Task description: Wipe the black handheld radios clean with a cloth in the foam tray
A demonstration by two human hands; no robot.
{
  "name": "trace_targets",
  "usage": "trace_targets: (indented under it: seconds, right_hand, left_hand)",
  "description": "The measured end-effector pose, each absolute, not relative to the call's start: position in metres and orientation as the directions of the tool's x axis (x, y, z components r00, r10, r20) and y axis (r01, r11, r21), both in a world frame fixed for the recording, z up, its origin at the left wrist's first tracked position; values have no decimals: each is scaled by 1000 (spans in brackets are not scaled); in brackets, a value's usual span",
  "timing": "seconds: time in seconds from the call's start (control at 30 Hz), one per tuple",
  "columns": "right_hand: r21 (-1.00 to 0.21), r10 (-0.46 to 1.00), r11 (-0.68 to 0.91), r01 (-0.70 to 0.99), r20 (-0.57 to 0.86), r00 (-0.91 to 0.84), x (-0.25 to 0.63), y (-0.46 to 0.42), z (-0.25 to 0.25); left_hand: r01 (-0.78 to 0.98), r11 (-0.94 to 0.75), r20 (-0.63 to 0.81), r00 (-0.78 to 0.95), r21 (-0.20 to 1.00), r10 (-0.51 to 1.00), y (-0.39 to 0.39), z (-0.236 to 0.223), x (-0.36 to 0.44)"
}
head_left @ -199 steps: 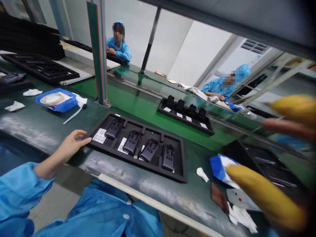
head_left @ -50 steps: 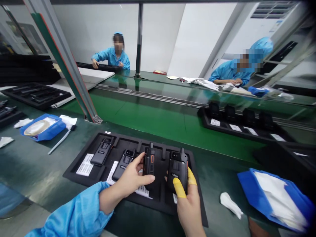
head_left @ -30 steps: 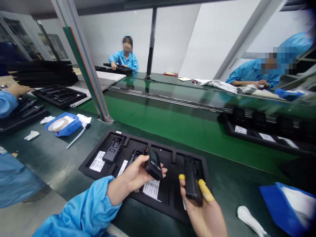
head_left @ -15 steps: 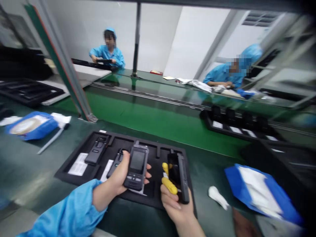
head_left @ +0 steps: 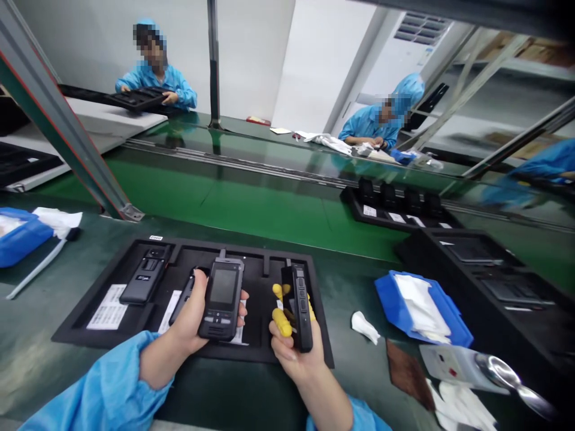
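Observation:
My left hand is closed round a handheld radio with a stubby antenna, its screen and keys facing me. My right hand grips a second radio, turned edge-on so its side buttons show. Yellow finger cots cover some right fingertips. Both radios are held over a black foam tray. In the tray's left compartment a radio lies face down beside a white label sheet. Another radio lies partly hidden behind my left hand.
Blue bins with white cloths stand at right and left. A crumpled white cloth, a brown cloth and black trays lie at right. Beyond the green belt, two co-workers sit; a blue sleeve shows far right.
The scene has shifted left in view. The right-hand radio has turned, showing more of its button side. Across the belt, the left co-worker now holds up a black tray. Both hands keep their radios.

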State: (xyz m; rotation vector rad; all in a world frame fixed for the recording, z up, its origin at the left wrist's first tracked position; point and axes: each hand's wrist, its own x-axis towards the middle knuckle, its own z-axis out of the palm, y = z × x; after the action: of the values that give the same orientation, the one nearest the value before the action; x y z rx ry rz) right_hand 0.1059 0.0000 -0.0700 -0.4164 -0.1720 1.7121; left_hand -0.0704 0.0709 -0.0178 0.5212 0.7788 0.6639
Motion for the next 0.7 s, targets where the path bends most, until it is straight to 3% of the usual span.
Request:
trace_targets:
  seconds: [0.4, 0.7]
  right_hand:
    - [-439, 937, -188, -879, -347, -27, 100, -9, -71]
    - [-521, 910, -203, -829, -413, 37, 98, -3, -58]
  left_hand:
    - [-337, 693, -420, 602, 637, 679, 64, -26, -74]
    - [-361, 561, -368, 478, 745, 797, 58, -25, -73]
